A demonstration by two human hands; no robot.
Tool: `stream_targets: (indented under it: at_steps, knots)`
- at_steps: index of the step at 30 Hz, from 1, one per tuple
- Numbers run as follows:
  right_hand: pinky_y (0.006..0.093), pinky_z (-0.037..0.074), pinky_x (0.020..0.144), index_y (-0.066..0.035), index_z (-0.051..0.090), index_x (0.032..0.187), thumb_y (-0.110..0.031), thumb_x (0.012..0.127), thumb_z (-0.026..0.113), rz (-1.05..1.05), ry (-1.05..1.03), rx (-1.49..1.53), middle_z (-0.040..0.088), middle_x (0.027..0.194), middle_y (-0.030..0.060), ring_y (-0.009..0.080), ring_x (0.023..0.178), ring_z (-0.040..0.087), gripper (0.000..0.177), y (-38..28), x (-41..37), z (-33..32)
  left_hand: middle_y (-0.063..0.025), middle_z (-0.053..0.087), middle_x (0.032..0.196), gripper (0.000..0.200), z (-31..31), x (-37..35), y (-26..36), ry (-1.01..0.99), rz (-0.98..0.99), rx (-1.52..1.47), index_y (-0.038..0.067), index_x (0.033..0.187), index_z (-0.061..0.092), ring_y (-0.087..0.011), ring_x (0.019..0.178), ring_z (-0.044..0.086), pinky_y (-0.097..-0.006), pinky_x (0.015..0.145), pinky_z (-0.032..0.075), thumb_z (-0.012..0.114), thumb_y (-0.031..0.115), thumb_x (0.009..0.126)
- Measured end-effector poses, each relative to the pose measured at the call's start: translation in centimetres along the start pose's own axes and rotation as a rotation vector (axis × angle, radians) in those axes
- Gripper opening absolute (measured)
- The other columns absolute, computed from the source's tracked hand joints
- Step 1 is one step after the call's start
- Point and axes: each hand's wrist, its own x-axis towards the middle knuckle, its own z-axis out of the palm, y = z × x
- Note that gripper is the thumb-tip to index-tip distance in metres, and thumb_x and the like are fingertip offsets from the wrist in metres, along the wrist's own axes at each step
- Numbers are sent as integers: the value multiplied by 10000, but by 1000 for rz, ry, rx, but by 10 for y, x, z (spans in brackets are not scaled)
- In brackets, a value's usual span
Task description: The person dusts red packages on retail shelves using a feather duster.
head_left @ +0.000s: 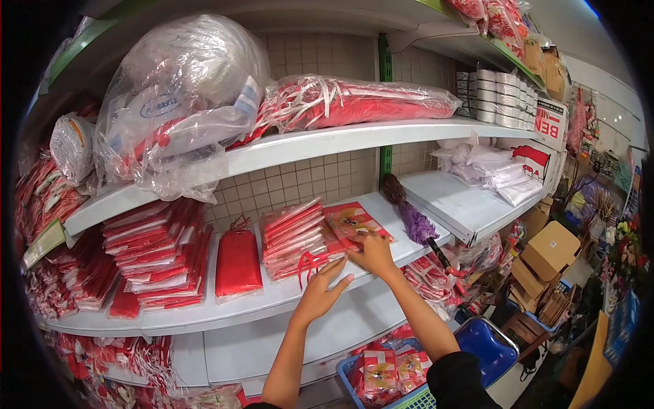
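Note:
On the middle shelf lies a red printed packet (354, 223) with a gold-coloured picture, flat beside a stack of clear-wrapped red packets (293, 235). My right hand (373, 254) is at the printed packet's near edge, fingers bent and closed on it. My left hand (320, 292) is just left of it at the shelf's front edge, fingers stretched out and thumb apart, holding nothing. Close to its fingertips, red ribbons (310, 264) hang from the stack's front. The fingers partly cover the packet's near edge.
To the left are a red packet pile (236, 264) and a taller stack (160, 252). A purple duster (417, 221) lies on the right. Below, a blue basket (347, 375) holds printed red packets, near a blue stool (485, 351). Large plastic bags (184, 88) sit on the shelf above.

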Motion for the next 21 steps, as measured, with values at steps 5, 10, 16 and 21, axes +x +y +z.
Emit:
stream_targets:
  at_steps: [5,10,16,21]
  knots:
    - [396,487,603,-18,653,896,-202,739,599,75,242,223,601,650,192,370,610,599,248,-5,14,7,-198,478,1279,512,-3,1,-1,-12,0,-72,-17,1264,458,-293,1187,460,-333,996,334,549,310,881]
    - [451,470,642,2,607,814,-155,774,577,3,117,164,608,718,199,376,691,595,164,-28,21,17,-190,512,1237,500,-3,1,-7,13,29,-137,-24,1254,467,-281,1155,488,-321,975,352,562,289,875]
    - [458,420,800,4,625,869,-183,811,554,-90,11,264,610,837,204,362,851,576,208,-23,15,30,-163,534,1225,459,-4,0,-1,12,-40,-104,7,1265,470,-246,1160,494,-305,986,341,574,212,868]
    - [417,414,837,-17,647,938,-193,794,592,-175,-28,257,609,884,194,342,932,556,234,-10,14,39,-148,528,1214,455,-2,3,-15,89,-28,-139,7,1270,466,-223,1174,469,-299,989,334,567,209,876]
